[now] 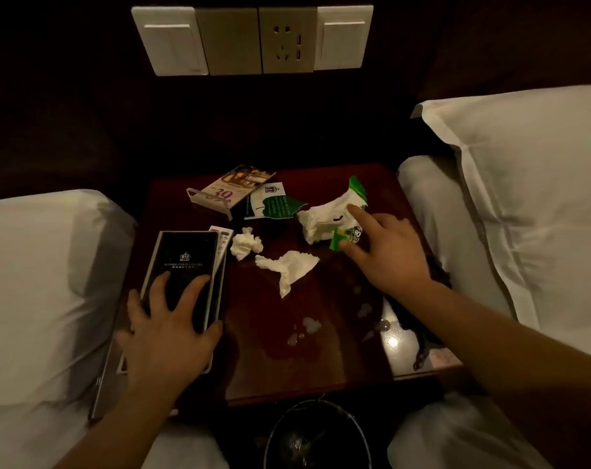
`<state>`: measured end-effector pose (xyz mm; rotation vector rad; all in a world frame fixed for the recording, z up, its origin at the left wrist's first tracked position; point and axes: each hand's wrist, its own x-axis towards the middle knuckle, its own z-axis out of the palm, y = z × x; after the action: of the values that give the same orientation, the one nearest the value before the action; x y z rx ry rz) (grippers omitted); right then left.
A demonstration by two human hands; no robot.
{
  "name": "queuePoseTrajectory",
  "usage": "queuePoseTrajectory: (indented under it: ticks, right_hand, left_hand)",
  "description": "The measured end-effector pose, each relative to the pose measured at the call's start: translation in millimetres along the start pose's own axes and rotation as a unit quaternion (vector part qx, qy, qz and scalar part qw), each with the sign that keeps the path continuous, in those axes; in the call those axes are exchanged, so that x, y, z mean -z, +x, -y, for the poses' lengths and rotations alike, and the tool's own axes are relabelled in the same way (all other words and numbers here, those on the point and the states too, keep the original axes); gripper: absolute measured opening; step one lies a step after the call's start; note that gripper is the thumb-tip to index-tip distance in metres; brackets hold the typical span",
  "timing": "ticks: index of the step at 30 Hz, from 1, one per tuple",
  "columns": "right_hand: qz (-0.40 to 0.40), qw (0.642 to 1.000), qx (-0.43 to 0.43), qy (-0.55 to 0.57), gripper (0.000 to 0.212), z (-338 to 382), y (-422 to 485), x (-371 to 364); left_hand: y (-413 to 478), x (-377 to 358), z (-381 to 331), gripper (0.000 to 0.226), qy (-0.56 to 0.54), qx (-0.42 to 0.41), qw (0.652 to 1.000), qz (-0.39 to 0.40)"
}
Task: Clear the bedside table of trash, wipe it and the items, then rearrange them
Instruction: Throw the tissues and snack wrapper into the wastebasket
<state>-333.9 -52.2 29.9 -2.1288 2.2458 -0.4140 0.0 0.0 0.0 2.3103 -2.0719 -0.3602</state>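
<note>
The dark wooden bedside table (pixel 348 363) carries litter and hotel items. My right hand (pixel 385 248) reaches over its right side, forefinger and thumb touching a torn green-and-white tissue packet (pixel 324 218). Whether the packet is gripped I cannot tell. My left hand (pixel 165 330) lies flat with spread fingers on a black hotel folder (pixel 182 255) at the table's left edge. A crumpled tissue (pixel 246 245) and a flattened tissue (pixel 290 269) lie in the middle. Behind them are a green leaf-shaped card (pixel 274 204) and a boxed card marked 39 (pixel 223 191).
A spill of water drops (pixel 307 328) wets the table's front. A dark cord or strap (pixel 422 340) lies along the right edge. A black waste bin (pixel 316 434) stands below the front edge. White beds flank the table, with a pillow (pixel 531 184) on the right. Wall switches (pixel 253 38) are above.
</note>
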Motion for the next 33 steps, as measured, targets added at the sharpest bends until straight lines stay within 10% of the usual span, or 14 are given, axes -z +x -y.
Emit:
queuePoseTrajectory:
  ticks: [8, 18, 23, 33]
  right_hand:
    - [0.121, 0.984, -0.123, 0.039, 0.052, 15.7, 35.9, -22.4]
    - [-0.041, 0.974, -0.144, 0.172, 0.013, 3.0, 16.2, -2.0]
    - [-0.082, 0.844, -0.206, 0.488, 0.01, 8.0, -29.5, 47.1]
    - [-0.041, 0.806, -0.184, 0.561, 0.008, 40.4, -200.4, 61.6]
  left_hand:
    - [0.9, -7.0, 0.4, 0.065, 0.028, -0.018, 0.998, -0.054]
    - [-1.6, -2.9, -3.9, 0.071, 0.04, -0.015, 0.998, -0.055]
    - [-1.9, -4.1, -4.0, 0.069, 0.037, -0.014, 0.998, -0.058]
    - [-0.6, -9.4, -2.5, 0.068, 0.03, -0.021, 0.996, -0.078]
